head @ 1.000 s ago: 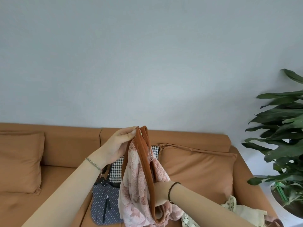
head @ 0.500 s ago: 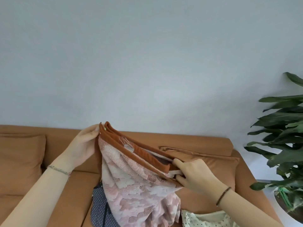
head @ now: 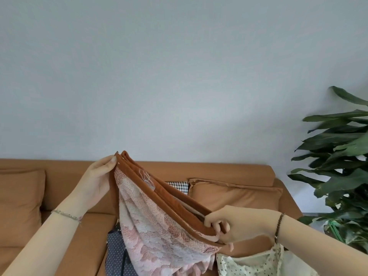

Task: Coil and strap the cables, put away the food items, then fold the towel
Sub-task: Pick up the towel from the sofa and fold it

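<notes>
A pink patterned towel [head: 157,226] with a rust-brown border hangs in the air in front of the sofa, doubled over so its brown edges run side by side. My left hand [head: 97,180] pinches the upper corner of those edges, high on the left. Lower on the right, my right hand [head: 235,226] grips the other end of the same edges with curled fingers. The towel's body droops between and below the two hands. No cables or food items are in view.
An orange-brown sofa [head: 219,172] fills the lower view, with cushions at left [head: 20,200] and right [head: 235,196]. A dark dotted bag [head: 115,253], a houndstooth item [head: 178,186] and a pale spotted cloth bag [head: 249,263] lie on the seat. A leafy plant [head: 342,168] stands at right.
The towel was held bunched and hanging from my left hand; my right hand has drawn its end out to the right, stretching the brown edges into a slanted line between both hands.
</notes>
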`<state>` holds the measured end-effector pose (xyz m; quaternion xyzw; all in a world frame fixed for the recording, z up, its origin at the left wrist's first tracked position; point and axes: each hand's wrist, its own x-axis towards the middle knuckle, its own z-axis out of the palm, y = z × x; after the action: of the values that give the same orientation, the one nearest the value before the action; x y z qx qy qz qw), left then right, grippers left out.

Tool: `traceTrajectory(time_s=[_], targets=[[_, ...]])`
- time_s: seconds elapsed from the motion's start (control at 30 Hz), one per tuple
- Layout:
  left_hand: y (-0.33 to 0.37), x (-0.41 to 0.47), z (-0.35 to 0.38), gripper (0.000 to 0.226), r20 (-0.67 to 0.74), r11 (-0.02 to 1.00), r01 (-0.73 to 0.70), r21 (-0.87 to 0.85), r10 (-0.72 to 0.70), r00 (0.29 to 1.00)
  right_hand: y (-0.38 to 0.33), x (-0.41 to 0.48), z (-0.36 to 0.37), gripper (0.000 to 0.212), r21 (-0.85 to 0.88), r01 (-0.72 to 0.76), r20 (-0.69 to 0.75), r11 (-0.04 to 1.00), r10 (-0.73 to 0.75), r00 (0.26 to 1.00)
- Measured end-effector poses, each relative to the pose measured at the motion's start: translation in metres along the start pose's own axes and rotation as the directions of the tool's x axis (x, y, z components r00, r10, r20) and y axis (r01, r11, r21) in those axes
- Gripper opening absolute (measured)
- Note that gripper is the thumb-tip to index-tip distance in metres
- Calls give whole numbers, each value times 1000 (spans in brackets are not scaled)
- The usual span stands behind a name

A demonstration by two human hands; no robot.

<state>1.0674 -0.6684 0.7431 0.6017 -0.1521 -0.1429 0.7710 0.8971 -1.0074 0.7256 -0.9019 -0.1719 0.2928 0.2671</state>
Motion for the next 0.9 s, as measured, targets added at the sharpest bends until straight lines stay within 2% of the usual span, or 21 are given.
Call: traceTrajectory(time_s=[0.07, 0.13, 0.17, 0.2, 0.27, 0.37, 0.47, 0.53, 0.63, 0.73, 0.77, 0.8, 0.83, 0.87, 0.9], targets=[[-1, 1, -1, 32, 17, 999, 10, 35, -10, 1000, -1, 0, 3, 35, -175, -61, 56, 983, 72, 996], [-2, 2, -1, 37, 36, 997, 20, 68, -23, 999, -1, 6, 5, 33, -522, -78, -4, 849, 89, 996], [-3, 3, 0, 40, 40, 997, 23, 76, -26, 999, 1, 8, 7, 31, -639, -74, -58, 765, 48, 997], [-3, 3, 1, 40, 40, 997, 21, 77, -24, 999, 3, 9, 8, 28, -684, -73, -96, 726, 10, 995], [-1, 2, 3, 35, 33, 998, 12, 65, -14, 999, 8, 10, 6, 24, -637, -67, -121, 768, -14, 993], [2, 4, 2, 33, 15, 1000, 3, 28, -4, 1000, 18, 8, 9, 19, -346, -113, -103, 932, 82, 991], [4, 6, 1, 38, 21, 999, 0, 33, -1, 1000, 24, 10, 17, 23, -195, -135, -134, 971, 110, 985], [4, 8, -1, 42, 8, 1000, 6, 19, -6, 1000, 29, 11, 15, 22, -179, -117, -259, 977, 68, 963], [5, 10, -3, 44, -46, 1000, -16, 16, 16, 999, 29, 4, -4, 18, -21, -70, -509, 997, 50, 859], [9, 11, -1, 43, -118, 996, -61, 59, 67, 991, 22, -5, -24, 28, -1, -12, -628, 1000, 9, 778], [12, 10, -1, 39, -135, 991, -75, 109, 90, 987, 21, -7, -28, 22, -92, -21, -641, 996, -43, 767], [15, 10, -1, 32, -135, 976, -93, 199, 121, 983, 22, -10, -33, 14, -285, -56, -653, 957, -151, 742], [18, 10, -1, 21, -117, 936, -114, 333, 161, 980, 26, -12, -38, 10, -518, -106, -628, 849, -293, 721], [22, 9, -1, 10, -75, 880, -131, 457, 185, 980, 32, -14, -44, 10, -700, -153, -561, 697, -406, 721], [24, 9, 0, 6, -21, 826, -154, 543, 196, 980, 36, -20, -52, 14, -785, -196, -504, 588, -422, 753]])
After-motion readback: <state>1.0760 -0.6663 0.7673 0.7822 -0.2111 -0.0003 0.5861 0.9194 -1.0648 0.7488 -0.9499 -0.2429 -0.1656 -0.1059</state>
